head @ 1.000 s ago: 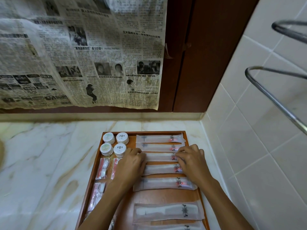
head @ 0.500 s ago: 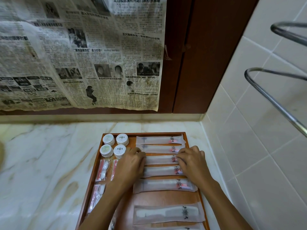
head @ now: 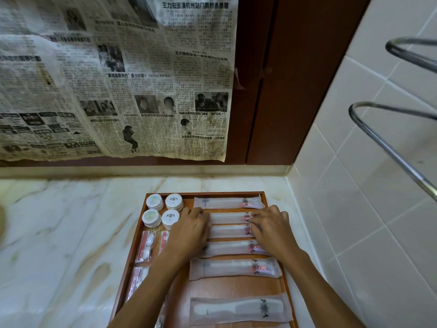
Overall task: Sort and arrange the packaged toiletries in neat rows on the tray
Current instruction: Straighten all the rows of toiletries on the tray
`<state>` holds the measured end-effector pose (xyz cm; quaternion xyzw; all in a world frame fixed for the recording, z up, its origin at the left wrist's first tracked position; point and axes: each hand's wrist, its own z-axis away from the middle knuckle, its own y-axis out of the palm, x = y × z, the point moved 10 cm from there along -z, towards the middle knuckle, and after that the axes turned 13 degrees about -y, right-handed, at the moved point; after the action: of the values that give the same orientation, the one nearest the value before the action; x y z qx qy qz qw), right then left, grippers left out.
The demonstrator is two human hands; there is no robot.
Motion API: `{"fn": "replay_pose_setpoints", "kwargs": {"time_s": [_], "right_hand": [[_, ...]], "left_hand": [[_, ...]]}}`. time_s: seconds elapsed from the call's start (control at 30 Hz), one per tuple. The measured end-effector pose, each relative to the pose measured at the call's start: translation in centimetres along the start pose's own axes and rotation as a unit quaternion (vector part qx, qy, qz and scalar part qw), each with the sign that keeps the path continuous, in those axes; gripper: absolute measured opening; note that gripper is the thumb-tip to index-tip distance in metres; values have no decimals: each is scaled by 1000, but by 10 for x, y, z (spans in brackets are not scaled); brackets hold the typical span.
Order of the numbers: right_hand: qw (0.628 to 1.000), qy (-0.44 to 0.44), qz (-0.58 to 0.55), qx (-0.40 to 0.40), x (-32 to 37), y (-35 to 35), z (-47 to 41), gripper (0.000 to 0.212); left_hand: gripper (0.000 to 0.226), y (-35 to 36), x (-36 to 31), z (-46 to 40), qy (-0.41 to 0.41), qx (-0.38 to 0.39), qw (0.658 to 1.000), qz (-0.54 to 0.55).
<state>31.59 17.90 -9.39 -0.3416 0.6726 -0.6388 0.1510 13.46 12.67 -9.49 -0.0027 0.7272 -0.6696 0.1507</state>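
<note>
The long translucent sachets with red-and-black printed ends [head: 230, 217] lie crosswise in a column down the right half of the shallow brown wooden tray [head: 132, 252], which sits on the pale veined marble tabletop [head: 66, 233] in the corner by the white tiled wall [head: 354, 209]. The left hand [head: 189, 235] rests on the left ends of the second to fourth sachets, the right hand [head: 272, 229] on their right ends. Both grips look like bent fingers pressing down rather than clenched round anything, though the fingertips are partly hidden.

The step in hand seems to be squaring these middle sachets into even, parallel rows. Next, the gaps probably want evening, and the nearer sachets, including the one with the white comb [head: 238, 310], brought into line.

Left of them stand four small round white tubs [head: 163, 213] at the far corner, with small red-and-white packets [head: 146, 247] nearer.
</note>
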Motion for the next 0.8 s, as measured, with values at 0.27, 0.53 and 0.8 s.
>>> {"fn": "replay_pose_setpoints", "kwargs": {"time_s": [0.27,0.53,0.8], "right_hand": [[999,0,-16,-46,1,-11,11,21],[997,11,-41,-60,-2,0,32,14],[998,11,-33,-59,-1,-6,33,15]], "left_hand": [[19,-20,6,11,14,-43,997,67],[14,-16,13,24,13,-17,997,74],[16,-18,12,23,3,1,995,97]]}}
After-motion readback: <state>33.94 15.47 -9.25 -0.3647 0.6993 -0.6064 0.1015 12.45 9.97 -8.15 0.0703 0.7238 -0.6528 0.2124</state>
